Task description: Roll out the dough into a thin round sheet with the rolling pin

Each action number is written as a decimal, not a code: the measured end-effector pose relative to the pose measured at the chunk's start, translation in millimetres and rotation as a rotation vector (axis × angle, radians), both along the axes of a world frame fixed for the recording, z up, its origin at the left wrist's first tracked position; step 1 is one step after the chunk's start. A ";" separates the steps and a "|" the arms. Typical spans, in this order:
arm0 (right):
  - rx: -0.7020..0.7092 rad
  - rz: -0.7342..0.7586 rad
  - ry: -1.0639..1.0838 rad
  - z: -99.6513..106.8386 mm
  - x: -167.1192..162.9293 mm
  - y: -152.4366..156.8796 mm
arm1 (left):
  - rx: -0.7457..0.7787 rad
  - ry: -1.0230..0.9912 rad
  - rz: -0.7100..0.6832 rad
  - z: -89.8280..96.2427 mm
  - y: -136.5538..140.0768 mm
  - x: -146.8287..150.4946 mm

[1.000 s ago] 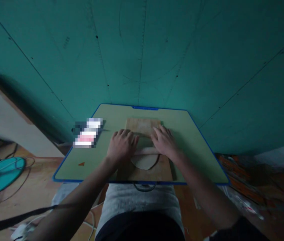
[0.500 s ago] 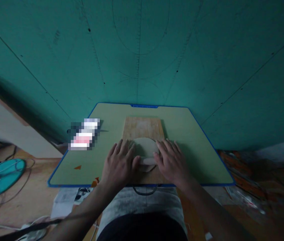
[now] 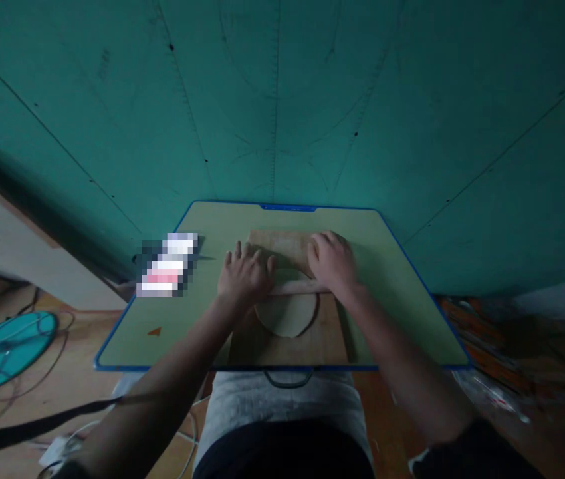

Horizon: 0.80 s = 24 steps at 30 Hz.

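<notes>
Against half a second ago, we find the rolling pin [image 3: 292, 287] farther from us, across the dough's [image 3: 287, 316] far part; left hand [image 3: 246, 274] has a spread, unclosed grip over one end; right hand [image 3: 333, 265] has bent fingers at the other, closure we cannot tell; dough lies flat, pale, roundish on a wooden board [image 3: 325, 342]; we note a blue-edged bench [image 3: 397, 293] against a teal wall [image 3: 282, 100].

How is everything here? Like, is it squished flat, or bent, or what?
Table: top lying flat.
Wooden board: lying flat on the table.
Dough: flat, roundish, on the board.
Rolling pin: lying across the dough.
Left hand: over the pin's left end, fingers spread.
Right hand: over the pin's right end, fingers bent.
</notes>
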State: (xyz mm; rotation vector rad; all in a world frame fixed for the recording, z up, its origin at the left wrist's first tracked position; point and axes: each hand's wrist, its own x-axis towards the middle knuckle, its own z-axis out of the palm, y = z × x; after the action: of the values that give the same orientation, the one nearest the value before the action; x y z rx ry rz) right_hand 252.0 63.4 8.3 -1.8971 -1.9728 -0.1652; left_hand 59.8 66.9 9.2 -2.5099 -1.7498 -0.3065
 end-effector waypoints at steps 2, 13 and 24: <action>0.077 0.056 -0.033 -1.1 -5.4 -19.5 | 0.016 -0.010 -0.006 -3.0 -12.5 -1.5; -0.017 0.154 -0.121 -16.4 -19.6 -77.9 | 0.129 -0.025 -0.126 -13.7 -66.3 -13.4; -0.223 0.160 -0.124 -2.1 -11.5 29.5 | -0.053 -0.016 -0.078 1.2 32.7 4.8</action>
State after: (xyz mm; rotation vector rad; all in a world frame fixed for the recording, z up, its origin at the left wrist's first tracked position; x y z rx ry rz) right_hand 240.4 92.8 6.2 -1.8901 -2.3005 -0.0192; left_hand 64.7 99.5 10.3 -2.6249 -1.6902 -0.2894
